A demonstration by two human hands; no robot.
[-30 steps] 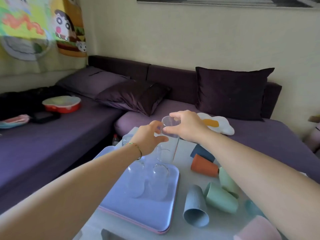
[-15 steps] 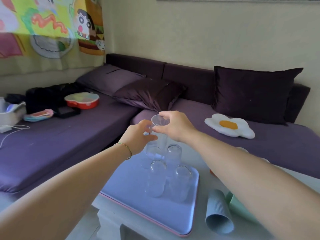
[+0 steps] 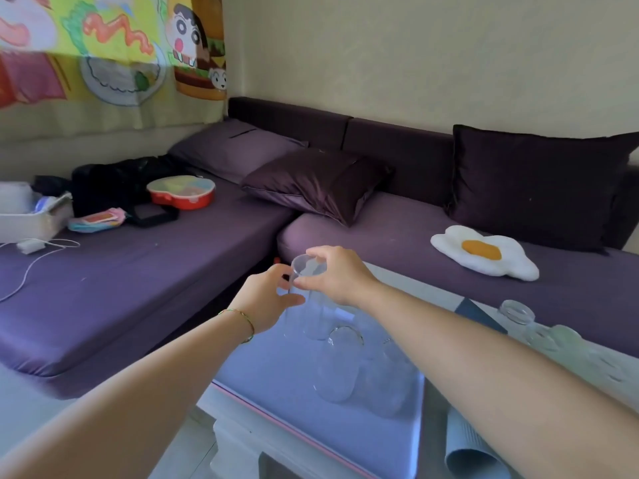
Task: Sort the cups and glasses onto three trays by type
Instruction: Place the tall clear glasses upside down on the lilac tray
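one glass [image 3: 306,267] has sunk — left hand [image 3: 266,300], right hand [image 3: 340,274] pinch it; three glasses [image 3: 340,364] on one tray [image 3: 269,385].

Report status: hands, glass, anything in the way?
Left hand and right hand both grip the clear glass. Glass upright at the lilac tray far end. Other glasses stand close beside it.

Left grip [image 3: 268,299] and right grip [image 3: 337,274] together hold a clear glass [image 3: 306,266] at the far end of the lilac tray [image 3: 276,402], beside other clear glasses [image 3: 340,368] standing on it.
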